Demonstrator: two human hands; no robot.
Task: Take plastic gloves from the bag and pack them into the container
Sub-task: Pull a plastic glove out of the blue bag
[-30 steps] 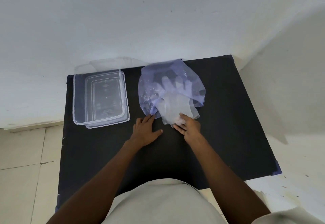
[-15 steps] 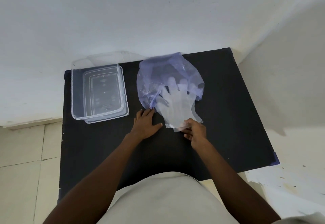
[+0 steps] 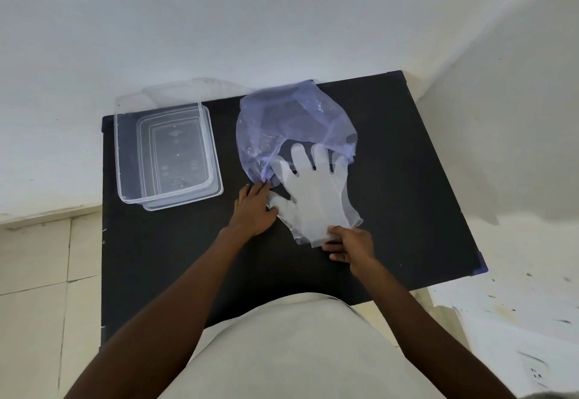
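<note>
A thin purple plastic bag [image 3: 282,125] lies at the back middle of the black table [image 3: 407,179]. A stack of clear plastic gloves [image 3: 316,198] sticks out of its mouth toward me, fingertips still under the bag's edge. My right hand [image 3: 349,243] pinches the gloves' cuff end. My left hand [image 3: 255,207] rests flat on the table, fingertips on the bag's near left corner and thumb touching the gloves' thumb part. An open, empty clear plastic container [image 3: 213,154] stands at the table's back left.
The container's clear lid [image 3: 175,91] leans against the white wall behind it. Walls close in at the back and right of the table. Tiled floor shows on the left, and papers [image 3: 517,320] lie on the floor at the right.
My right hand has drawn the gloves toward me, so most of them now lie outside the bag. My left hand has stayed on the bag's corner.
</note>
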